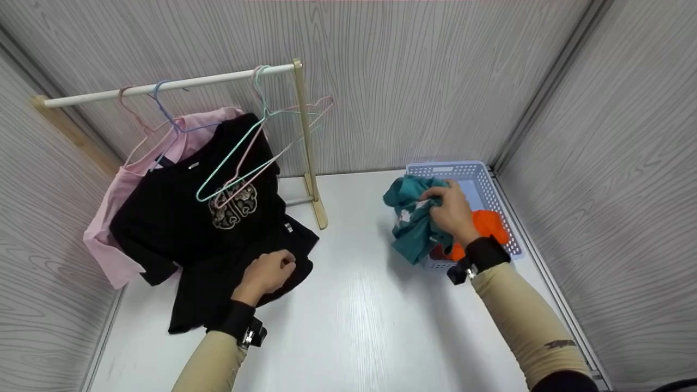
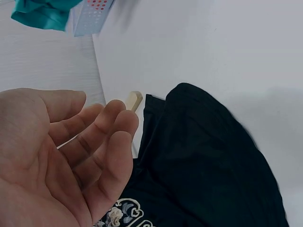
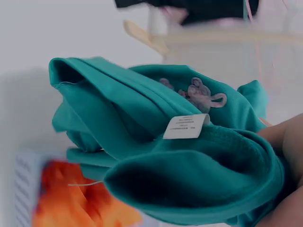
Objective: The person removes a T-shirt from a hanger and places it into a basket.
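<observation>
Bunched in my right hand [image 1: 451, 211] is a teal garment [image 1: 411, 231] with a pale flower pattern, held up over the front left of a lilac basket [image 1: 503, 201]. A white label [image 3: 186, 126] shows on it in the right wrist view. Orange cloth [image 1: 490, 224] lies in the basket below. My left hand [image 1: 268, 275] is over the lower part of a black garment [image 1: 218, 272]; the left wrist view shows its fingers [image 2: 118, 156] loosely bent around nothing. The black garment has an embroidered pattern and hangs partly down onto the table.
A rack with a white rail [image 1: 212, 80] and wooden posts stands at the back left. Pink clothing [image 1: 101, 234] hangs behind the black garment. Two hangers, a mint one [image 1: 234, 147] among them, hang near the rail's right end. Grey panels [image 1: 381, 81] enclose the table [image 1: 348, 326].
</observation>
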{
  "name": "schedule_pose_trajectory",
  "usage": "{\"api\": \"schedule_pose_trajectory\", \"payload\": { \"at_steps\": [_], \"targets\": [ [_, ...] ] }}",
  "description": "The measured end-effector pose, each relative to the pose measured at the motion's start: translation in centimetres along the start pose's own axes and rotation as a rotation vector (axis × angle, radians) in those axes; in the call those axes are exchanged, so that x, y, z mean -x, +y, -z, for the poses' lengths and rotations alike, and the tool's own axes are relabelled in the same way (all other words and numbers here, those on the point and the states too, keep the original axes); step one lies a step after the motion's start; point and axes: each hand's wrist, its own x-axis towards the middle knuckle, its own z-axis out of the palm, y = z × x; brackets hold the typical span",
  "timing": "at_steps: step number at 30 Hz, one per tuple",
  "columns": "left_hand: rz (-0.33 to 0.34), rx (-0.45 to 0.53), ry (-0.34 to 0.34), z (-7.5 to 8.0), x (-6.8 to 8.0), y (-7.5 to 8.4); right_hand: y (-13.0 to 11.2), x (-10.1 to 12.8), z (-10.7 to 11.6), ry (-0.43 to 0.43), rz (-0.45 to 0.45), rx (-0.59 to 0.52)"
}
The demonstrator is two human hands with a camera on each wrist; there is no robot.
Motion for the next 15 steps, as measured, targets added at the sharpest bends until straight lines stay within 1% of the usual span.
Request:
{"api": "schedule_pose_trajectory", "payload": {
  "at_steps": [2, 4, 6, 9, 11, 12, 13, 15],
  "targets": [
    [0.010, 0.007, -0.005, 0.0, 0.1, -0.2, 0.5, -1.0, 1.5, 0.052, -0.026, -0.025],
    [0.023, 0.003, -0.002, 0.2, 0.2, -0.5, 1.1, -2.2, 2.6, 0.118, -0.043, -0.039],
    [0.037, 0.002, 0.004, 0.2, 0.3, -0.7, 1.7, -3.3, 3.3, 0.188, -0.070, -0.063],
    [0.041, 0.013, 0.010, 0.0, 0.4, -1.0, 3.2, -4.6, 3.7, 0.284, -0.112, -0.102],
    [0.043, 0.022, 0.012, -0.2, 0.4, -1.1, 4.6, -5.0, 3.3, 0.305, -0.139, -0.119],
    [0.044, 0.025, 0.012, -0.2, 0.5, -1.1, 5.4, -5.1, 2.9, 0.301, -0.151, -0.120],
    [0.046, 0.028, 0.012, -0.3, 0.5, -1.1, 6.2, -5.0, 2.3, 0.284, -0.165, -0.114],
    [0.053, 0.025, 0.019, -0.4, 0.5, -1.3, 7.8, -4.6, 0.9, 0.224, -0.191, -0.075]
  ]
}}
